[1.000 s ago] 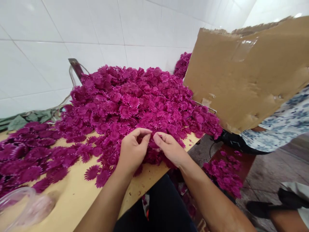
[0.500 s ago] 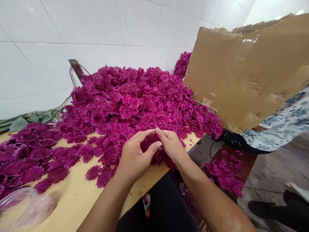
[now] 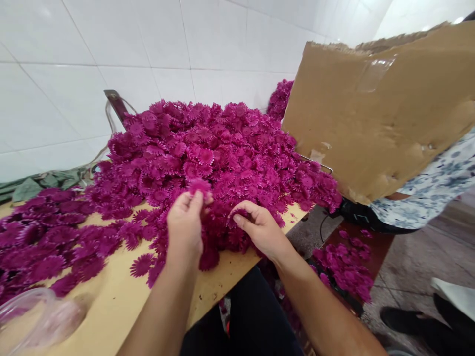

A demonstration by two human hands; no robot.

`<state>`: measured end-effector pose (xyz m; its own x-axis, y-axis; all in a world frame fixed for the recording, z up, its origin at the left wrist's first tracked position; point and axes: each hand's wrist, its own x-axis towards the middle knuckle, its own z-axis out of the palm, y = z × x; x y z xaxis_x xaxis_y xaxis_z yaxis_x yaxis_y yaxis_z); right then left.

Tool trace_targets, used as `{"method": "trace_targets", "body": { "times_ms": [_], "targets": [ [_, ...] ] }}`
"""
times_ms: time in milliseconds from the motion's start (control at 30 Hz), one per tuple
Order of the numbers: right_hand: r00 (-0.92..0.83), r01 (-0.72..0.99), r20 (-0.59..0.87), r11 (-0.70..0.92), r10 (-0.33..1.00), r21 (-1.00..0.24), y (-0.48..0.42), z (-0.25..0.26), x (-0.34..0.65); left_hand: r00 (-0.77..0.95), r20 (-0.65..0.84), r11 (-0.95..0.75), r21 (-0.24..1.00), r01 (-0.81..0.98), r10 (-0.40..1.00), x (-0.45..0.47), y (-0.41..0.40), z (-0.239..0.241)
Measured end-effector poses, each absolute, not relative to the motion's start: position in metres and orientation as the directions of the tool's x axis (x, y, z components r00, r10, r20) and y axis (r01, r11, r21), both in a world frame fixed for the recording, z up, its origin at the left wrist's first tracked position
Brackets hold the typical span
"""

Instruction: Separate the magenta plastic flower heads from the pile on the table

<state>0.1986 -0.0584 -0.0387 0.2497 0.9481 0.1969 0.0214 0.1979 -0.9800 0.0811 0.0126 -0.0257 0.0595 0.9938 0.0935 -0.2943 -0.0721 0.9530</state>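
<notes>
White wall tiles [image 3: 111, 39] back a pale yellow table [image 3: 111, 306], above which the left hand [image 3: 184, 225] pinches a magenta flower [image 3: 199, 186] between thumb and fingers, while the right hand [image 3: 261, 227], just to the right, pinches what looks like a second flower [image 3: 239, 211] seen edge-on, with the flower heap [image 3: 208, 143] spreading beyond both and a cardboard sheet [image 3: 371, 113] at far right. Handling flowers singly seems the step in hand, and the next move would call for a light fingertip hold. Half a second ago the fingertips met; now the hands are apart.
</notes>
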Motion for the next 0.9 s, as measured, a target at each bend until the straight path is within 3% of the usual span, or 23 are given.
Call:
{"method": "trace_targets", "body": {
  "times_ms": [133, 200, 267, 367, 500, 600, 733, 900],
  "targets": [
    [0.345, 0.048, 0.165, 0.159, 0.924, -0.986, -0.06, -0.043, 0.209, 0.072, 0.247, -0.248, 0.968, 0.018, 0.966, 0.069, 0.023, -0.022],
    [0.355, 0.069, 0.164, 0.149, 0.92, -0.986, -0.059, -0.043, 0.209, 0.136, 0.344, -0.366, 0.907, 0.206, 0.929, 0.065, 0.018, -0.02],
    [0.362, 0.128, 0.181, 0.144, 0.914, -0.981, -0.056, -0.041, 0.206, 0.226, 0.448, -0.499, 0.818, 0.286, 0.865, 0.064, 0.008, -0.018],
    [0.369, 0.159, 0.151, 0.097, 0.917, -0.982, -0.051, -0.04, 0.201, 0.434, 0.486, -0.621, 0.74, 0.257, 0.759, 0.07, -0.008, -0.015],
    [0.388, 0.107, 0.096, 0.058, 0.917, -0.993, -0.048, -0.04, 0.197, 0.528, 0.392, -0.576, 0.781, 0.242, 0.753, 0.079, -0.014, -0.018],
    [0.315, 0.033, 0.126, 0.122, 0.941, -0.992, -0.052, -0.038, 0.196, 0.462, 0.318, -0.449, 0.869, 0.207, 0.828, 0.081, -0.007, -0.021],
    [0.155, -0.055, 0.151, 0.162, 0.976, -0.985, -0.058, -0.033, 0.192, 0.3, 0.264, -0.285, 0.958, 0.029, 0.917, 0.08, 0.003, -0.025],
    [0.194, -0.005, 0.218, 0.223, 0.956, -0.975, -0.059, -0.031, 0.189, 0.161, 0.222, -0.198, 0.968, -0.153, 0.962, 0.08, 0.011, -0.027]
  ]
}}
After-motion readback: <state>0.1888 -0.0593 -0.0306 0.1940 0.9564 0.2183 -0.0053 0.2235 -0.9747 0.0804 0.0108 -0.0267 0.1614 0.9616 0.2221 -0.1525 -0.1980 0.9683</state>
